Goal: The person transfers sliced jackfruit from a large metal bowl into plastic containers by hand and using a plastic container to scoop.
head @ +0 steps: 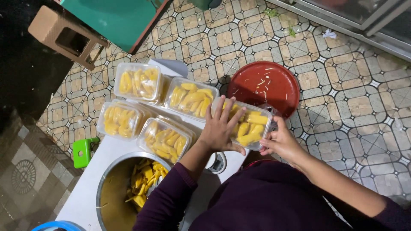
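Head view: left hand (220, 130) lay flat, fingers spread, steadying clear fruit box (246, 124) at white table (92, 188) right edge; right hand (280, 143) fingers pinched box end, apparently seating lid.

Five clear fruit boxes (138, 82), one steel bowl (112, 188), one red basin (264, 87), one stool (66, 36).

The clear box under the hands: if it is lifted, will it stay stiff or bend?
The box looks thin-walled, so it may flex when squeezed. It is packed with yellow fruit pieces, so probably heavy for its size. Flat and low, it seems unlikely to tip.
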